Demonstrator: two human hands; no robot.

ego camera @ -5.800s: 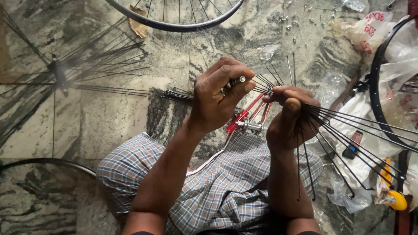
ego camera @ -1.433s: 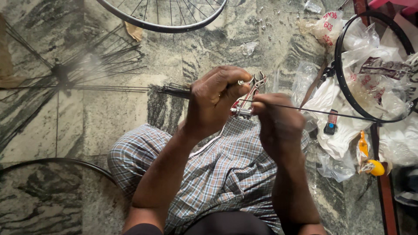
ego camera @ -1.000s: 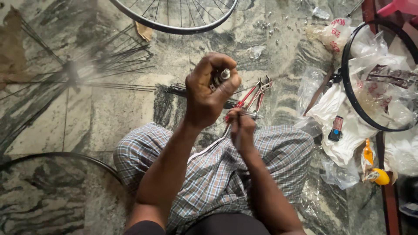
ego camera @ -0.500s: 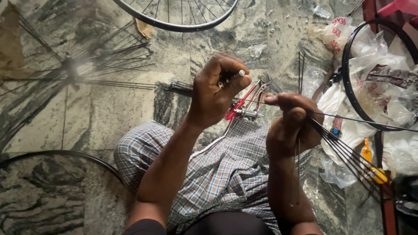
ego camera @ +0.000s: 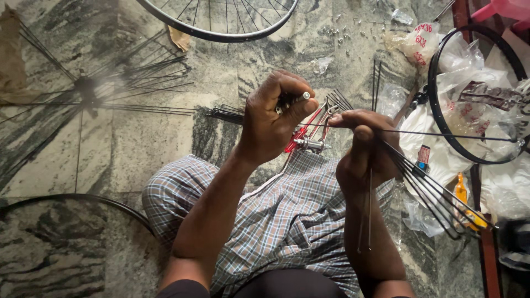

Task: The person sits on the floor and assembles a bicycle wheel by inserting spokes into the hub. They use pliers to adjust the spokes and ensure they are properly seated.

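My left hand (ego camera: 276, 124) is closed around a metal wheel hub (ego camera: 302, 98) held above my checked-cloth lap (ego camera: 287, 221). Red-handled pliers (ego camera: 301, 132) hang just under that hand. My right hand (ego camera: 361, 149) grips a bundle of thin steel spokes (ego camera: 436, 193) that fan out to the lower right. Its fingertips pinch a single spoke (ego camera: 441, 134) that runs level to the right. A few more spokes (ego camera: 337, 101) stick up between the two hands.
A hub with spokes fanned out (ego camera: 88, 91) lies on the marble floor at left. A spoked rim (ego camera: 221, 22) lies at the top, a bare black rim (ego camera: 458, 99) on plastic bags at right, another rim (ego camera: 72, 201) at lower left. A yellow bottle (ego camera: 466, 207) sits right.
My right hand dropped to my lap, then rose again holding a bundle of spokes. It now pinches one spoke close to the hub. The left hand stayed in place on the hub.
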